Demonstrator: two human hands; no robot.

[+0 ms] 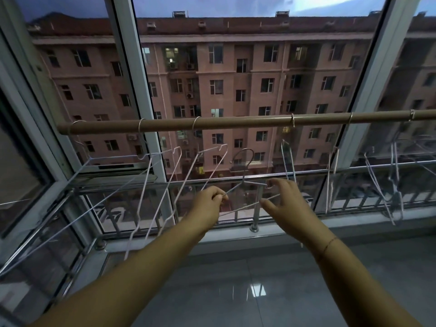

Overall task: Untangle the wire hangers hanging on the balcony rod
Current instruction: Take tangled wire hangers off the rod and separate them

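Evidently light, springy wire hanger point(245, 182), off rod point(236, 121): left hand point(208, 200) pinches shoulder, right hand point(282, 199) seemingly pinches other end; grip near corners.

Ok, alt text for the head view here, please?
Two bare hands, left hand and right hand, hold a thin white wire hanger off the rod, its hook free in the air. Behind it, more white wire hangers hang from a brown horizontal balcony rod before large windows.
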